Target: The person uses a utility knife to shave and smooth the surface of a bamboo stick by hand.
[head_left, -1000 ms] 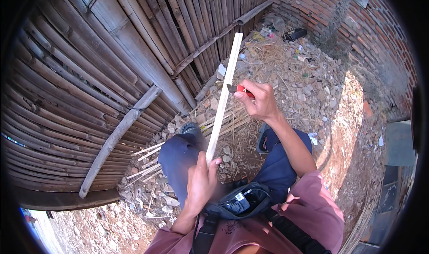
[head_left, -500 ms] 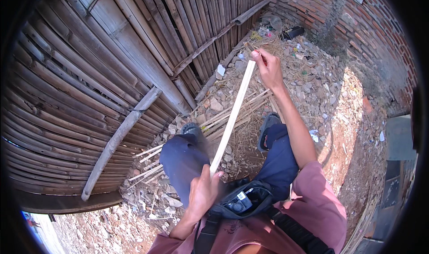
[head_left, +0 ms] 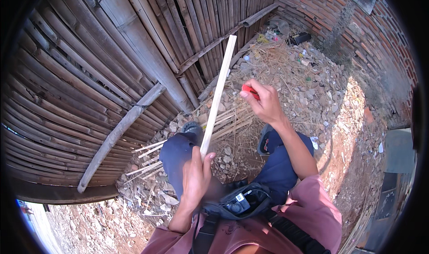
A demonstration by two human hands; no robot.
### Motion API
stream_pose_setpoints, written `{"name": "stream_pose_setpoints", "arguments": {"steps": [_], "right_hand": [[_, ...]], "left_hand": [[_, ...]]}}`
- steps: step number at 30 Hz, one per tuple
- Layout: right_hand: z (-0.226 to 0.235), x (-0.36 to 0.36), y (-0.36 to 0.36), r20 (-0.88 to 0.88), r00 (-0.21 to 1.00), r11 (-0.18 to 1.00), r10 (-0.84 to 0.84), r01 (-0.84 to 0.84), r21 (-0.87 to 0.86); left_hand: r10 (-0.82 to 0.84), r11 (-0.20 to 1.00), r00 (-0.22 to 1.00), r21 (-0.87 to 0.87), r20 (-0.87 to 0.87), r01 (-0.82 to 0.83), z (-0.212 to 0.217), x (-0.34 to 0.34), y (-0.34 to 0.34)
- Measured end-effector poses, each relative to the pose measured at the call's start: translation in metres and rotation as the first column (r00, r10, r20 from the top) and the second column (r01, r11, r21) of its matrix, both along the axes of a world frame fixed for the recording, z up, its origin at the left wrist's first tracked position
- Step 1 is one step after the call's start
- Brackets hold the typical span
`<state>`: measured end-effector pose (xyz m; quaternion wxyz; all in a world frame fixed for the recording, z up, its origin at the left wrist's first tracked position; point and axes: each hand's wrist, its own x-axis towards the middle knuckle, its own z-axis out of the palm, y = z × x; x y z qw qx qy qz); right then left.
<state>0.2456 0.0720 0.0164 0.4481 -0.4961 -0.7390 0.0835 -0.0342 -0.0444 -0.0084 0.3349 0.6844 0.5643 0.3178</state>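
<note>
My left hand (head_left: 195,177) is closed round the lower end of a long, pale bamboo strip (head_left: 219,93), just in front of my waist. The strip stands tilted away from me, its far end free. To its right, my right hand (head_left: 267,104) is closed on a small red-handled tool (head_left: 251,91); most of it is hidden by the fingers and its working end cannot be made out. That hand is apart from the strip. Below, more cut bamboo strips (head_left: 234,122) lie in a loose pile between my feet, with other strip ends (head_left: 149,169) beside my left leg.
A wall of bamboo poles (head_left: 129,44) rises on the left, with a crosswise pole (head_left: 120,135) fixed to it. A brick wall (head_left: 326,13) stands at the back right. Rubble and straw (head_left: 295,84) cover the ground. An unzipped dark waist bag (head_left: 241,202) sits at my waist.
My right hand has come off the strip's far end and moved nearer to me, showing the red handle. My left hand has shifted slightly left and up, and the strip has swung leftward.
</note>
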Motion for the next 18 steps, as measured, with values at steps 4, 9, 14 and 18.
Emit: {"name": "stream_pose_setpoints", "arguments": {"steps": [4, 9, 14, 18], "right_hand": [[-0.017, -0.042, -0.024, 0.119, 0.974, 0.974, 0.194, -0.206, 0.099], [-0.024, -0.055, -0.034, 0.154, 0.959, 0.961, 0.238, -0.256, 0.109], [-0.027, -0.060, -0.039, 0.144, 0.961, 0.956, 0.236, -0.256, 0.141], [-0.022, -0.065, -0.044, 0.128, 0.967, 0.960, 0.219, -0.237, 0.149]], "left_hand": [[0.020, 1.000, 1.000, 0.002, 0.022, -0.020, 0.010, 0.007, 0.008], [0.030, 1.000, 0.999, -0.002, 0.040, -0.030, 0.012, 0.013, 0.013], [0.046, 0.999, 0.997, 0.023, 0.068, -0.047, 0.013, 0.018, 0.018], [0.098, 0.995, 0.993, 0.023, 0.068, -0.100, 0.016, 0.021, 0.020]]}}
